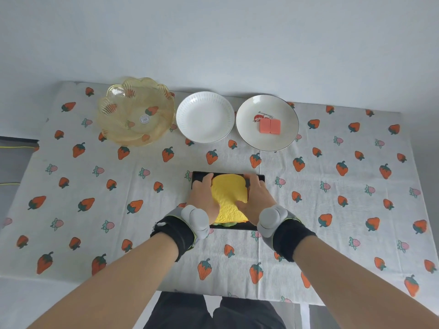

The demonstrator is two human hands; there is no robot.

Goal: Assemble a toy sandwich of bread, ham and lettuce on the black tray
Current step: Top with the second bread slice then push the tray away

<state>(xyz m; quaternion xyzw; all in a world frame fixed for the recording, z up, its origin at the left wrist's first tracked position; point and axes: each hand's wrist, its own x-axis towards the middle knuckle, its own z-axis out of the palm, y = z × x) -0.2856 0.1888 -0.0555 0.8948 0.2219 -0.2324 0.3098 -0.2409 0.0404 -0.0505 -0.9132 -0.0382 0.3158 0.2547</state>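
Observation:
A yellow toy bread slice (pixel 228 195) lies on top of a stack on the black tray (pixel 228 176) near the table's middle. A bit of green lettuce (pixel 229 224) peeks out under the stack's near edge. My left hand (pixel 203 198) rests against the bread's left side and my right hand (pixel 255 198) against its right side, both thumbs on the bread's top. Two pink ham pieces (pixel 269 126) lie side by side in the strawberry-printed plate (pixel 267 143) at the back right.
A white bowl (pixel 205 116) stands at the back middle and a clear yellow ribbed basket (pixel 136 110) at the back left. A strawberry-patterned cloth (pixel 356 186) covers the table. Grey sensors and black bands sit on both wrists.

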